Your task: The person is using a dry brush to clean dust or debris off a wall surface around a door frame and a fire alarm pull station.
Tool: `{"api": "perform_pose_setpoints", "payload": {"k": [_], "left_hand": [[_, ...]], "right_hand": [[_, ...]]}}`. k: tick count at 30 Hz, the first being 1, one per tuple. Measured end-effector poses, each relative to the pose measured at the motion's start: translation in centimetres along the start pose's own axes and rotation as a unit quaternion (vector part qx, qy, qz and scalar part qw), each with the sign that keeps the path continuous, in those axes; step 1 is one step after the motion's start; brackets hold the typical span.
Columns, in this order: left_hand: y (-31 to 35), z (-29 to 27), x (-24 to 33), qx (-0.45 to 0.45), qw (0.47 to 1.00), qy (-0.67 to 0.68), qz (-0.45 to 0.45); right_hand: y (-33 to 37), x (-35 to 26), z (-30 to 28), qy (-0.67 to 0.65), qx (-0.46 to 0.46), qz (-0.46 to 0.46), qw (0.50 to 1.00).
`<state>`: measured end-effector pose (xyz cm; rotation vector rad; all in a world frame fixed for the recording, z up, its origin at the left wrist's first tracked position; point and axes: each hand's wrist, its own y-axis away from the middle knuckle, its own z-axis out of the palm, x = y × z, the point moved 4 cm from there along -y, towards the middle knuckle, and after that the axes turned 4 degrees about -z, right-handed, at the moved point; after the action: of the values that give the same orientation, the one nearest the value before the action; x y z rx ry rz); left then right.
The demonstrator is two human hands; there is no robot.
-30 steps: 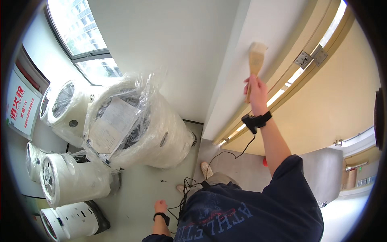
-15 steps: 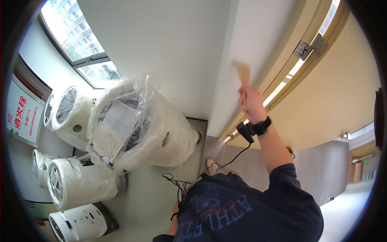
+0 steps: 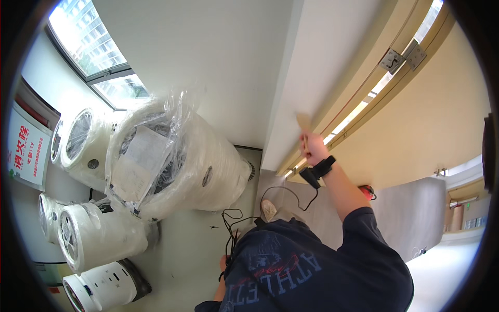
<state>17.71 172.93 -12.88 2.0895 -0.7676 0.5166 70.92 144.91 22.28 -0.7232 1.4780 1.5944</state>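
My right hand (image 3: 315, 149) is closed around the handle of a flat, light-coloured brush (image 3: 303, 122). The brush end points away from me, at the white wall strip (image 3: 312, 62) beside the wooden door frame (image 3: 358, 83); whether it touches the wall I cannot tell. A black strap with a small box (image 3: 317, 170) sits on my right wrist, and a black cable (image 3: 283, 188) runs from it. My left hand (image 3: 223, 264) is low beside my body, mostly hidden by my dark shirt, next to loops of black cable (image 3: 228, 223). Its fingers do not show.
Several white rounded machines stand at the left, most wrapped in clear plastic; the tall one (image 3: 208, 161) carries a paper sheet. A wooden door (image 3: 416, 125) with a metal hinge (image 3: 403, 57) is at the right. Near my right arm is a red object (image 3: 368, 192). A window (image 3: 86, 36) is at upper left.
My right hand and the brush have moved down along the wall strip, nearer to me. The wrist cable now hangs in a wider loop. My left hand stays low by my side.
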Motion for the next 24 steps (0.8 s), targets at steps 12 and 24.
{"api": "perform_pose_setpoints", "payload": {"k": [12, 24], "left_hand": [[-0.8, -0.6, 2.2, -0.041, 0.999, -0.015, -0.012], [0.5, -2.5, 6.4, -0.068, 0.987, -0.049, -0.135]], "right_hand": [[4.2, -9.6, 1.7, 0.091, 0.016, -0.308, 0.947], [8.2, -13.7, 3.3, 0.128, -0.015, -0.346, 0.929]]}}
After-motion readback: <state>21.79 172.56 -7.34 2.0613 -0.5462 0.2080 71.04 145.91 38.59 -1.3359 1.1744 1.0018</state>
